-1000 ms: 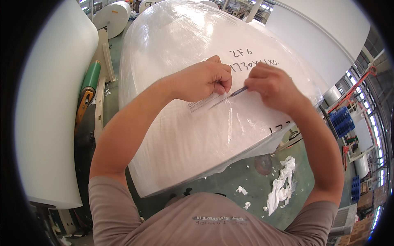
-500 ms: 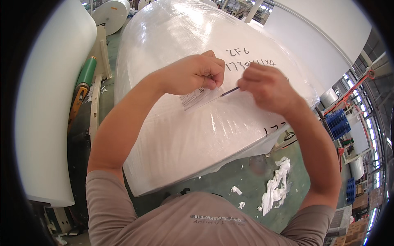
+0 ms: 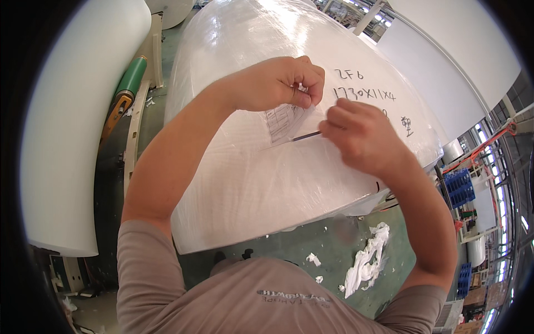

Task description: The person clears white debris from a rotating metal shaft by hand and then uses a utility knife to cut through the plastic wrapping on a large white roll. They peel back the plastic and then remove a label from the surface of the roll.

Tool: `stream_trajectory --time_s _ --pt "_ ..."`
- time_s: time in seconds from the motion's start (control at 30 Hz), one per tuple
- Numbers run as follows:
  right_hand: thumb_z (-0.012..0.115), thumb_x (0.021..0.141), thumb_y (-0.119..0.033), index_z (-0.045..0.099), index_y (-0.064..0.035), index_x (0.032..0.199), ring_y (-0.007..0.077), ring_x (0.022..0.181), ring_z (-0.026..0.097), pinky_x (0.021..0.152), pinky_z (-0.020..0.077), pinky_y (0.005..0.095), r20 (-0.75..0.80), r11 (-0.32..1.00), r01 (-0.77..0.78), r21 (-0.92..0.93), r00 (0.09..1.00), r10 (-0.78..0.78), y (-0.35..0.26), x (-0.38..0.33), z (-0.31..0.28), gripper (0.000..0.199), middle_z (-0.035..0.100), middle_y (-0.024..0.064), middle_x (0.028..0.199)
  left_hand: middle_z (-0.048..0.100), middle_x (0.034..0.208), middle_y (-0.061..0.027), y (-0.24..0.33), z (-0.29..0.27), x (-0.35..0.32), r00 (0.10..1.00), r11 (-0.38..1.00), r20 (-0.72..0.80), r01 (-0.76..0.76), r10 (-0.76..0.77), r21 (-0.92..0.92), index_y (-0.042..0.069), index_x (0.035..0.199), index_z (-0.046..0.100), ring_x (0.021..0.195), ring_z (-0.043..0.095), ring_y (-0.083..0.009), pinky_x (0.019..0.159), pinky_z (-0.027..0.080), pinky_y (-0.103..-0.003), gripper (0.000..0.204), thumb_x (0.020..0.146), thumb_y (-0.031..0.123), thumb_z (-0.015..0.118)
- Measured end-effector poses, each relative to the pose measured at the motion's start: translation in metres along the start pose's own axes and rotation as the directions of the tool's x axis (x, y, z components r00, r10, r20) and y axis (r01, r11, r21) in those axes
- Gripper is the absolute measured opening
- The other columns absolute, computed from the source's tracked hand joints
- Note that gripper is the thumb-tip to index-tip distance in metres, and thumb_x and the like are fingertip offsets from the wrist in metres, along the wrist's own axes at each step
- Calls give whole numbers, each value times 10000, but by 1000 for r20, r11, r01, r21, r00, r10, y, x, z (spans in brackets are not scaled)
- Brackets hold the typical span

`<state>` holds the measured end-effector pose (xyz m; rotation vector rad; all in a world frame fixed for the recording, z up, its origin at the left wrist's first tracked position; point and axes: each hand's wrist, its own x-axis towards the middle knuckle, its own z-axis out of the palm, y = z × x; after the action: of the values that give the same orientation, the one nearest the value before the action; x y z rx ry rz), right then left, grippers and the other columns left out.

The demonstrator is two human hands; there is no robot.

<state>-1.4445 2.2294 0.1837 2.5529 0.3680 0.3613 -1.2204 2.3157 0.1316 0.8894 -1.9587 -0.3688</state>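
**A:** What is in front of the person?

**B:** A very large white roll wrapped in clear plastic film [image 3: 250,183] fills the middle of the view, lying on its side. Both bare hands rest on its upper curve, close together but not touching.

**A:** What is each hand doing?

**B:** The left hand [image 3: 275,83] is closed in a pinch: thumb and fingertips clamp the top edge of a small printed paper label [image 3: 285,119] and press it flat against the film, probably so it cannot slide on the slick wrap. The right hand [image 3: 359,136] is curled shut around a thin dark tool [image 3: 306,135], a pen or blade, I cannot tell which. Its tip points left and meets the label's lower right edge.

**A:** Why work there?

**B:** The top of the roll gives a firm, reachable surface just below the person's face. Handwritten marks [image 3: 364,94] sit on the film just right of the label.

**A:** And round about?

**B:** A second white roll [image 3: 72,122] stands at the left, and crumpled white scraps [image 3: 367,259] lie on the green floor [image 3: 311,239] below the right forearm.
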Motion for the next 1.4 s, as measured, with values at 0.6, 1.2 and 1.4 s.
stream_trajectory --time_s 0.6,1.2,1.4 --pt "627 613 -17 593 -50 760 230 816 574 674 530 357 -39 989 82 124 996 -77 12 11 8 154 530 40 786 514 847 4 -11 -3 -6 999 993 -46 -25 20 -118 52 792 565 926 432 -165 862 352 -304 59 799 -2 588" --pt "630 660 -115 567 -78 655 198 762 556 627 520 332 -13 998 65 -24 998 -65 1 4 16 73 520 35 734 480 893 -14 -22 -8 -23 993 964 -109 -65 38 -259 53 811 561 863 434 -152 796 351 -278 120 883 111 637" --pt "623 680 -107 585 -78 662 200 791 570 627 524 327 33 990 74 -122 997 -70 5 3 8 51 533 28 741 464 879 -1 -18 -9 -16 989 940 -136 -92 50 -329 62 812 561 852 431 -139 785 353 -271 147 913 141 634"
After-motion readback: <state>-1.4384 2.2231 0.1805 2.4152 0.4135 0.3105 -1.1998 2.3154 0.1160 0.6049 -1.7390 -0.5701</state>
